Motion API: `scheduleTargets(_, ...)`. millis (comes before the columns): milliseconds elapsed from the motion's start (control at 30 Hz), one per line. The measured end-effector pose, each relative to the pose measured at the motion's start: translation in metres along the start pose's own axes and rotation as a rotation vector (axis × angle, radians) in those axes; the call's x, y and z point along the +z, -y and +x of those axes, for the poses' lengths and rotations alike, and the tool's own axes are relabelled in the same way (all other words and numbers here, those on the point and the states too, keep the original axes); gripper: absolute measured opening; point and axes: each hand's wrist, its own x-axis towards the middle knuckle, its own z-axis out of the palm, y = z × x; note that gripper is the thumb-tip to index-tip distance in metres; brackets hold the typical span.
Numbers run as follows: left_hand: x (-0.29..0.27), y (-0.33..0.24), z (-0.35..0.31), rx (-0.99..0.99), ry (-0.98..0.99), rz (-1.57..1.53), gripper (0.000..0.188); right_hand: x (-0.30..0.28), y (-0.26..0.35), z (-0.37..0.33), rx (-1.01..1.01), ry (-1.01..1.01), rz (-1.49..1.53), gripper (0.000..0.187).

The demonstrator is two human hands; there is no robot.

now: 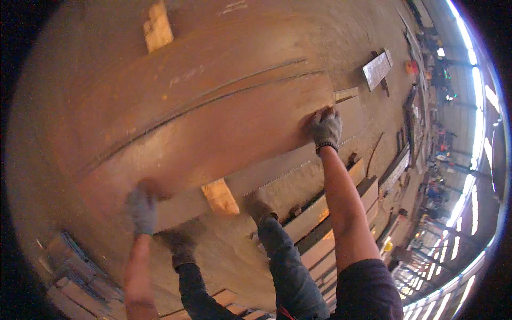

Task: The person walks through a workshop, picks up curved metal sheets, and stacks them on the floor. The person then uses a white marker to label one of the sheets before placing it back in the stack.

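A long rusty-brown steel plate [213,133], flat and matte, lies across pale wooden blocks [220,196] on the workshop floor [234,256]. It looks like a shifting or lifting step; the next move would need an even pull from both ends. The gloved right hand [325,128] grips the plate's far end, the blurred left hand [141,209] clasps its near edge beside the block.

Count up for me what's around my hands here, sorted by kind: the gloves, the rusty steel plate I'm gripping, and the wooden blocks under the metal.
Grey work gloves: 2, one on the left hand and one on the right hand
Rusty steel plate gripped at both ends: 1
Wooden blocks: 2, one near block and one far block
Total: 5
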Motion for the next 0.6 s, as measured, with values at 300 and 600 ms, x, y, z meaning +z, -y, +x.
scheduleTargets(300, -0.157, -0.441, 0.153, 0.448, -0.228, -0.350, 0.079, -0.023, -0.032, 0.017, -0.068, 0.055, 0.287, 0.043)
scheduleTargets(600, -0.218, -0.496, 0.293, 0.431, 0.020, 0.129, 0.122, -0.001, -0.049, 0.087, -0.308, 0.045, 0.541, 0.045)
